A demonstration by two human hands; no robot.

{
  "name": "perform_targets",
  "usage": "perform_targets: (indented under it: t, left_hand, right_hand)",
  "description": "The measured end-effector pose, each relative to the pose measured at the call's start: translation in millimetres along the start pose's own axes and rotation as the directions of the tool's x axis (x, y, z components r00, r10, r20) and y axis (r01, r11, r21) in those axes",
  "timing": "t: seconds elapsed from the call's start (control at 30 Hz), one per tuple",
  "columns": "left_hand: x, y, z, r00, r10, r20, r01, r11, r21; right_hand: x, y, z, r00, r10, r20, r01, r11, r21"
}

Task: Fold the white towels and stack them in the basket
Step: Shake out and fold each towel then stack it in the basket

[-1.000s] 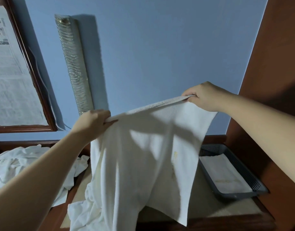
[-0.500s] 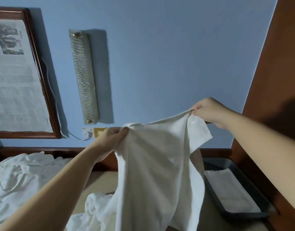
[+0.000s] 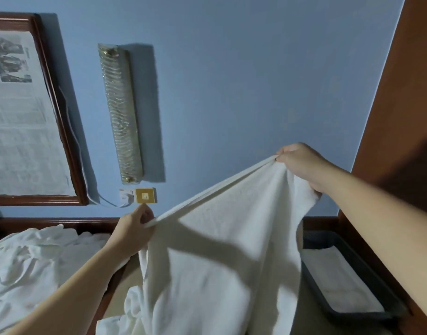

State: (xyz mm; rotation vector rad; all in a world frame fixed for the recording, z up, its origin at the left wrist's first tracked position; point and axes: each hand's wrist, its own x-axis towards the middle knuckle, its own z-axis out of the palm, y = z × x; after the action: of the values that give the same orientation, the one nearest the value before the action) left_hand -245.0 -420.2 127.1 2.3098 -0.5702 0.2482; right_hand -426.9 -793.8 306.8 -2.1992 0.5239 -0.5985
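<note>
A white towel [image 3: 219, 257] is held up in the air in front of a blue wall [image 3: 244, 81], its top hem stretched taut on a slope between both hands. The left hand [image 3: 132, 232] sits lower, its fingers [image 3: 144, 215] and thumb pinching the hem at the left end. The right hand [image 3: 302, 163] sits higher, its fingers curled round a bunched corner of the same towel. The cloth hangs down in loose folds and its lower part meets the counter [image 3: 125, 288] at bottom centre. To the right stands a dark basket [image 3: 367, 267] with a folded towel [image 3: 335, 281] lying flat inside it. On the left lies a heap of unfolded white towels [image 3: 31, 267]. On the wall hang a framed newspaper [image 3: 21, 112], a long lamp [image 3: 120, 112] and a switch plate [image 3: 144, 195]
</note>
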Motion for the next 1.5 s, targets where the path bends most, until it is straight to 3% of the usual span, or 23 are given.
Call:
perform_targets:
  t: [0.13,0.2,0.27,0.37,0.43,0.5,0.63,0.73,0.87,1.07,1.33,1.5]
  left_hand:
    - [-18,-38,12,0.973,-0.078,-0.218,0.06,0.994,-0.09]
    - [-19,-31,11,0.969,-0.132,-0.207,0.093,0.978,-0.188]
    - [-10,-9,11,0.978,-0.099,-0.182,0.063,0.979,-0.194]
    - [8,47,8,0.992,0.068,-0.104,-0.085,0.983,-0.164]
    - [16,93,6,0.97,0.232,-0.069,-0.237,0.968,-0.08]
    - [19,138,3,0.923,0.382,-0.055,-0.383,0.924,-0.002]
    - [21,193,-4,0.885,0.46,-0.069,-0.459,0.888,0.042]
    - [23,193,-10,0.905,0.42,-0.067,-0.416,0.907,0.058]
    - [20,155,-7,0.944,0.324,0.062,-0.327,0.944,0.051]
    - [6,83,27,0.975,0.139,0.171,-0.121,0.987,-0.11]
    - [-13,-6,34,0.994,-0.027,0.109,0.029,0.999,-0.013]
    - [5,29,-1,0.999,0.03,-0.044,-0.029,0.999,0.014]
  right_hand:
    - [2,8,-13,0.988,-0.012,-0.153,-0.003,0.995,-0.096]
    - [2,13,-19,0.985,-0.039,-0.17,0.007,0.983,-0.184]
    - [0,12,-20,0.987,-0.066,-0.144,0.019,0.952,-0.306]
    - [-12,-2,-7,0.999,-0.044,0.031,0.054,0.878,-0.476]
    - [-26,-18,10,0.964,-0.032,0.266,0.15,0.887,-0.437]
    - [-41,-34,35,0.908,-0.072,0.414,0.247,0.888,-0.389]
    - [-47,-47,69,0.918,-0.19,0.349,0.346,0.815,-0.465]
    - [-37,-44,60,0.928,-0.218,0.302,0.33,0.857,-0.396]
    - [-35,-39,44,0.92,-0.309,0.241,0.388,0.8,-0.457]
    - [-35,-33,27,0.932,-0.329,0.152,0.361,0.797,-0.484]
    - [-16,1,-18,0.973,-0.23,0.001,0.194,0.817,-0.542]
    - [-3,30,-20,0.991,-0.122,-0.047,0.061,0.749,-0.66]
